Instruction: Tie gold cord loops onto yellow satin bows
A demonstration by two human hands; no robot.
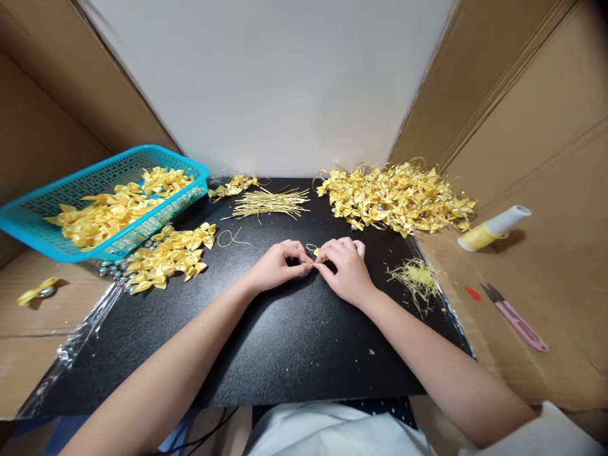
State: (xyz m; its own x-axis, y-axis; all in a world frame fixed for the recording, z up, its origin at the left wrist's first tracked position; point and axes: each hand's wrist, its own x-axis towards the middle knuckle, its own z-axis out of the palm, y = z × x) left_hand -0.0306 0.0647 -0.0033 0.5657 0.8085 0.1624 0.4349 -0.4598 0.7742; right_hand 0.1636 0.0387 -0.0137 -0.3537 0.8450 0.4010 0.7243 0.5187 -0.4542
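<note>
My left hand (284, 265) and my right hand (346, 266) meet over the middle of the black board (275, 354), fingertips almost touching. Both pinch at a thin gold cord (311, 247), whose loop shows just beyond the fingertips. A small yellow ribbon bow (318, 251) peeks out by my right index finger, and most of it is hidden by that hand. Beyond my hands lies a bundle of cut gold cords (270, 203). One loose curled cord (232, 239) rests to the left of it.
Left are a blue basket (52, 247) of yellow bows, a pile of bows (171, 256) and silvery beads (110, 269). A large heap of corded bows (394, 196) stands back right. Farther right are cord trimmings (418, 278), pink thread snips (520, 323) and a ribbon-wrapped tube (494, 228).
</note>
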